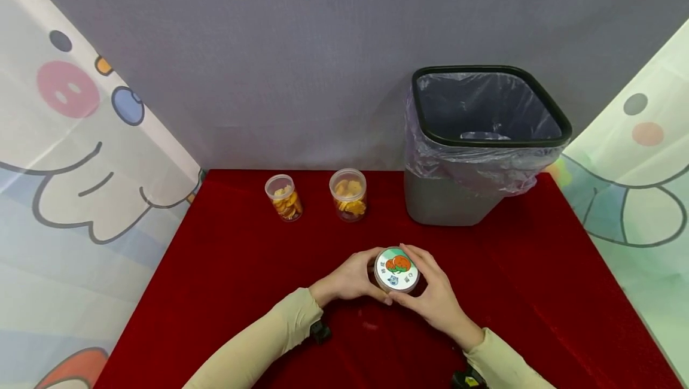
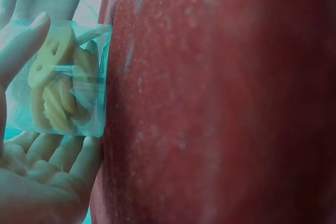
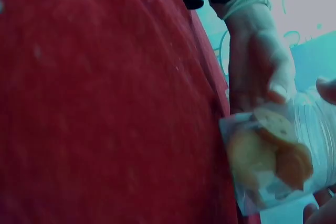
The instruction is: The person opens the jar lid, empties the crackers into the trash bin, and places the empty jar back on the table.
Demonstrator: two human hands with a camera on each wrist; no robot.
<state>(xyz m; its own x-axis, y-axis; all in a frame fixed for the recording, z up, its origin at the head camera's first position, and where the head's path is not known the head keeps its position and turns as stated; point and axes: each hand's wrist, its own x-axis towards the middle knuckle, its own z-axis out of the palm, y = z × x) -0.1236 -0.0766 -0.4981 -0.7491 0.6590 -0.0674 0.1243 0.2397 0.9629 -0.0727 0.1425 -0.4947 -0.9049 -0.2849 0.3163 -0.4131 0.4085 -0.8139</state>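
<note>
Deep red cloth [image 1: 226, 305] is covering the desk [image 1: 538, 257], and I'm watching a person's left hand [image 1: 356, 278] and right hand [image 1: 437, 300] together gripping a clear round plastic jar [image 2: 65, 80] at mid-desk, tan biscuits [image 3: 294, 165] showing inside, under a white-and-green picture lid [image 1: 396, 269]. Farther back, a narrow clear jar [image 1: 284, 198] and a wider clear jar [image 1: 348, 195] are holding yellow chips [image 1: 352, 207], and a black-rimmed grey bin [image 1: 447, 200] is standing to their right.

Left grip [image 2: 44, 177] around clear jar [image 2: 21, 98], yellowish pieces [image 2: 56, 51] inside, red cloth [image 2: 210, 98] alongside
</note>
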